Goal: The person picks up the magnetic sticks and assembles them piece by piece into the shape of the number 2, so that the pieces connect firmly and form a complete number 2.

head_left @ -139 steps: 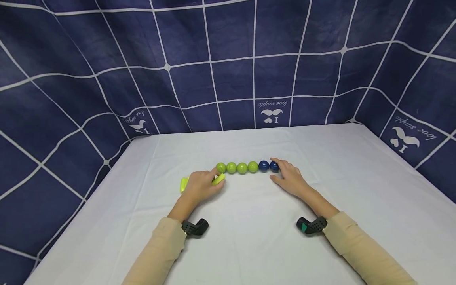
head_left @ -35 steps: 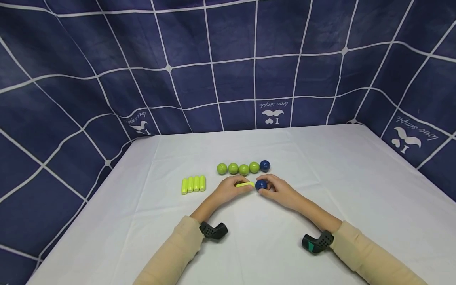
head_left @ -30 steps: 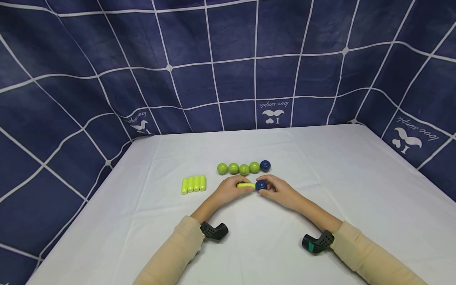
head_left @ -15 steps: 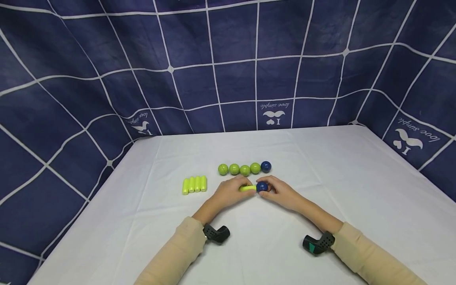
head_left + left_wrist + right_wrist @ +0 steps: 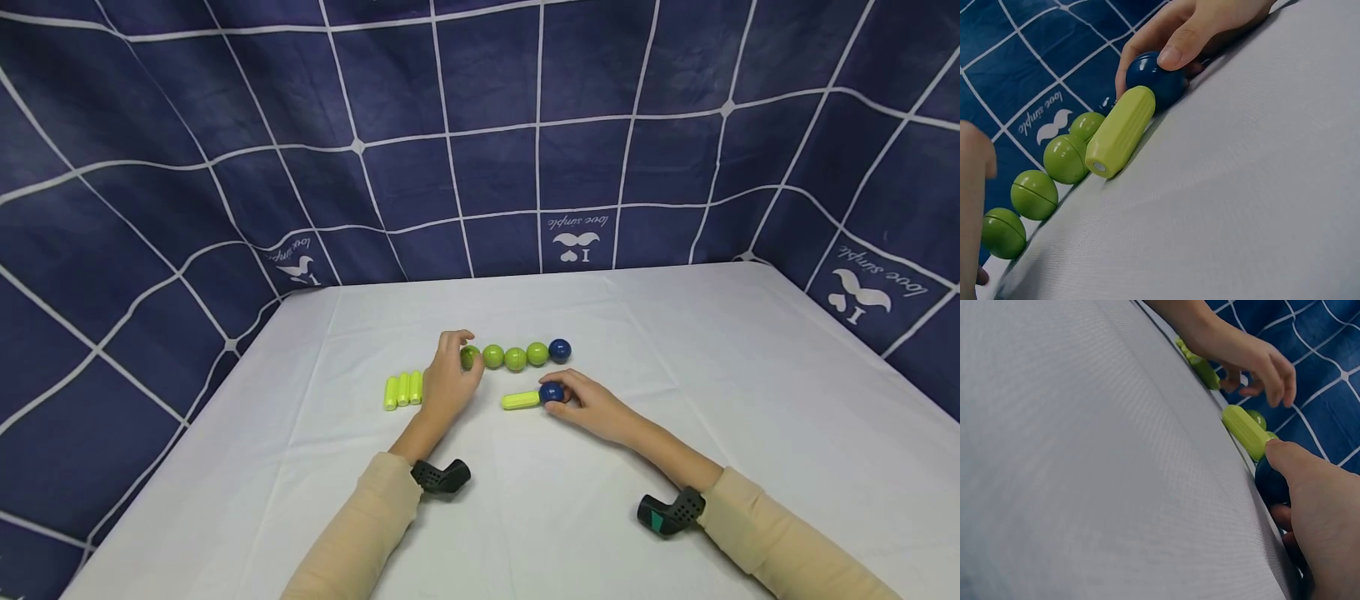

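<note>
My right hand [image 5: 596,407] pinches a dark blue ball [image 5: 551,392] between thumb and fingers, low on the white cloth. Against that ball's left side lies a yellow-green rod [image 5: 520,401], end on; whether they are joined I cannot tell. The rod's free end shows a small silvery disc in the left wrist view. My left hand [image 5: 450,379] is over the leftmost green ball [image 5: 469,357], thumb and fingers spread on either side of it; contact is not clear. Other green balls [image 5: 515,359] and a second blue ball [image 5: 559,351] continue that row.
Left of my left hand, yellow-green rods [image 5: 403,389] lie side by side, partly covered by the hand. The white cloth [image 5: 570,517] covers the table. A navy checked curtain [image 5: 495,167] stands behind and at both sides.
My left hand has let go of the rod and moved left and back to the leftmost green ball. Earlier, the right hand brought the blue ball forward from the row; now it stays still.
</note>
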### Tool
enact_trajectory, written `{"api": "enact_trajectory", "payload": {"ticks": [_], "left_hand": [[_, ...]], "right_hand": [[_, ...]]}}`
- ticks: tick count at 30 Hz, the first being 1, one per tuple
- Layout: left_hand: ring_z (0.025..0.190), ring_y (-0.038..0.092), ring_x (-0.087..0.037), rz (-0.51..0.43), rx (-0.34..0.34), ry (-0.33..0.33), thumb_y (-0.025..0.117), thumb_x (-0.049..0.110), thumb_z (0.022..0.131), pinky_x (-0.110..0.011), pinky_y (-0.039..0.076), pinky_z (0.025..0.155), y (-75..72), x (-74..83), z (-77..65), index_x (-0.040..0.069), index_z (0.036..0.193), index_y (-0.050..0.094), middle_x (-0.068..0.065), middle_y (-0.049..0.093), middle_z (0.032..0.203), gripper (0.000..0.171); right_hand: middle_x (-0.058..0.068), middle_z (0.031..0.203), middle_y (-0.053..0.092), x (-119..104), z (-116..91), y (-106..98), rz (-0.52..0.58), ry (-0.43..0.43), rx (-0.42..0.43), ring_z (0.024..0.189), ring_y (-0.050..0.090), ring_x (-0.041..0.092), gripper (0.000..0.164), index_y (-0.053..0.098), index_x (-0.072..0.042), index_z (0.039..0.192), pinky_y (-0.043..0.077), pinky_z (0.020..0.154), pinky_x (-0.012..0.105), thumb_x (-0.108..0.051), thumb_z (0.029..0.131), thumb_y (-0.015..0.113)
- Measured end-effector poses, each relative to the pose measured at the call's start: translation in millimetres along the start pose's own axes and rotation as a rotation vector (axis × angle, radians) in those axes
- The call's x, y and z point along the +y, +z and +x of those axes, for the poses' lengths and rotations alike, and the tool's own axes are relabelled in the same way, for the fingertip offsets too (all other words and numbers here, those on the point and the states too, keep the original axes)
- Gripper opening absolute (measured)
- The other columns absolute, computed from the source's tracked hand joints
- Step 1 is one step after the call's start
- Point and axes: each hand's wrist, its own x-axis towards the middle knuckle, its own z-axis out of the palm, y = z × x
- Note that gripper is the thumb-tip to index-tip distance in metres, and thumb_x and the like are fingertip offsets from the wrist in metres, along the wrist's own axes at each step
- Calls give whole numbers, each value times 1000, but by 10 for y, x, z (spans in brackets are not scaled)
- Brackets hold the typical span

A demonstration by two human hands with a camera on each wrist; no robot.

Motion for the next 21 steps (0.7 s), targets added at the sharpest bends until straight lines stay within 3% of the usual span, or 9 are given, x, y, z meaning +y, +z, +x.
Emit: {"api": "enact_trajectory", "payload": {"ticks": [4, 9, 12, 17, 21], "left_hand": [[85, 56, -20, 57, -84, -120, 53, 22, 84, -23, 39, 48, 17, -17, 15, 11, 122, 48, -10, 46, 123, 40], [108, 55, -23, 109, -162, -161, 57, 26, 85, -32, 49, 65, 40, -15, 14, 15, 124, 53, -8, 50, 125, 40], [106, 55, -22, 114, -184, -156, 58, 27, 86, -35, 49, 71, 42, -14, -8, 14, 121, 54, -8, 53, 120, 38], [86, 52, -18, 160, -220, -135, 58, 27, 86, -28, 43, 62, 39, -1, -14, 10, 114, 56, -7, 59, 100, 32], [75, 47, -15, 166, -238, -135, 56, 24, 85, -24, 37, 58, 37, 8, -8, 8, 108, 58, -5, 57, 87, 29]], "right_hand": [[-1, 94, 53, 2, 1, -3, 7, -5, -1, 79, 45, 9, 43, 50, -12, 124, 39, 67, 20, -33, 87, 59], [-1, 94, 53, 9, 0, -10, 14, -3, -8, 80, 45, 9, 44, 50, -12, 124, 39, 68, 20, -34, 87, 59], [-1, 95, 52, 7, -3, -5, 12, -3, -14, 80, 45, 9, 44, 50, -12, 124, 39, 68, 20, -34, 87, 59], [0, 96, 52, 14, -1, 0, -3, -13, 2, 80, 45, 8, 43, 50, -13, 124, 39, 68, 20, -33, 87, 59], [5, 112, 53, 25, 1, 7, -32, -90, 48, 93, 50, 14, 41, 51, -15, 125, 44, 79, 29, -28, 87, 60]]}}
